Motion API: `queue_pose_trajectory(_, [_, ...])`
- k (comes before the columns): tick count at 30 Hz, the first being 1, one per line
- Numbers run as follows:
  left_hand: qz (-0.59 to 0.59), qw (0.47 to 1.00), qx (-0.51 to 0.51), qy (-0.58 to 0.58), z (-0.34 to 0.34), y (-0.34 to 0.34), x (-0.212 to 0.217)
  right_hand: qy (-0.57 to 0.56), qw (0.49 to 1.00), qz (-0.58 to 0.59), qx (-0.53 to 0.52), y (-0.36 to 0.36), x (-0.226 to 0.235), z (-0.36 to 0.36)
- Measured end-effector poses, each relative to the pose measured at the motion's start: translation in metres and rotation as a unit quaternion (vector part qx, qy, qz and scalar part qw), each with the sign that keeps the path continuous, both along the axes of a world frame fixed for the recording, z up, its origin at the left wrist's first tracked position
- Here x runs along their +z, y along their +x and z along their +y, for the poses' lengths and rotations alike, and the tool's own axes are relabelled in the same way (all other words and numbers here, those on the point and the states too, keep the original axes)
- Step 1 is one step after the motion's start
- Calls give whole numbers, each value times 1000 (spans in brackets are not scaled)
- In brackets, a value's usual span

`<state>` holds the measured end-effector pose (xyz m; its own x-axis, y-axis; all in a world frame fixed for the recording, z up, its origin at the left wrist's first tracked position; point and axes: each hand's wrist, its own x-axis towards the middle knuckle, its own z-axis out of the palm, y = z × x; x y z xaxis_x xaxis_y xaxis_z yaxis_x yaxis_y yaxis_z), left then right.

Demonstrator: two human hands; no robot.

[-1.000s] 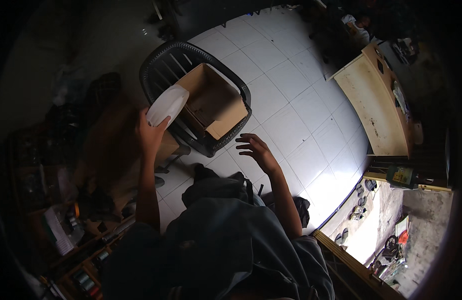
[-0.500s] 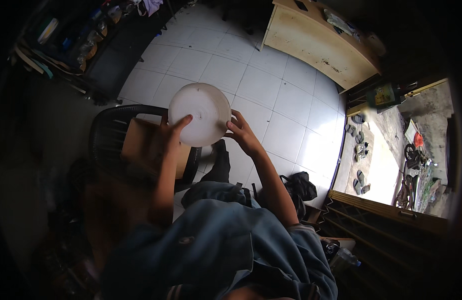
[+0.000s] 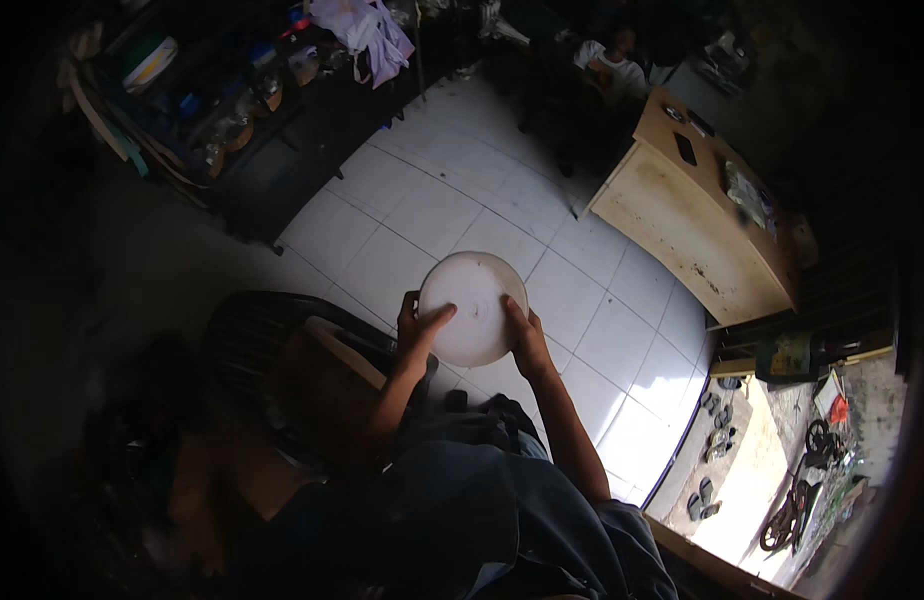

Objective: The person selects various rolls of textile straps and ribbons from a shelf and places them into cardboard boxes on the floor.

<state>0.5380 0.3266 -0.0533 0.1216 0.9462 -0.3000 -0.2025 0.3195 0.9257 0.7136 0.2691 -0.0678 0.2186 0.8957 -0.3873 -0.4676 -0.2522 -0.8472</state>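
White round piece (image 3: pixel 474 300) is held up between the left hand (image 3: pixel 419 335) and right hand (image 3: pixel 529 345), both closed on opposite edges, thumbs (image 3: pixel 442 317) over its face. The left forearm (image 3: pixel 394 395) crosses before a dark chair (image 3: pixel 244 335) bearing a cardboard box (image 3: pixel 317 385). Beyond, a wooden tabletop (image 3: pixel 710 186) stands on the dim room's pale tiles (image 3: pixel 447 215), footwear (image 3: pixel 696 506) outside.

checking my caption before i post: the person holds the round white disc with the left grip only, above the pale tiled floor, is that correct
"Left only" is wrong: the head view shows the left grip and the right grip both holding the round white disc, above the pale tiled floor.
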Motion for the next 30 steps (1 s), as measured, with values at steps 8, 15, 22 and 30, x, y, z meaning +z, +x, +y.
queue_pose_trajectory(8, [17,999,19,27,94,25,13,46,992,49,110,50,-2,135])
queue_pose_trajectory(15, [-176,980,47,82,190,52,5,76,965,124,220,89,38,274])
queue_pose_trajectory(22, [-195,970,109,98,265,60,44,80,930,158,323,77,66,405])
queue_pose_trajectory(30, [-199,950,176,165,376,-3,56,106,904,141,389,4,92,546])
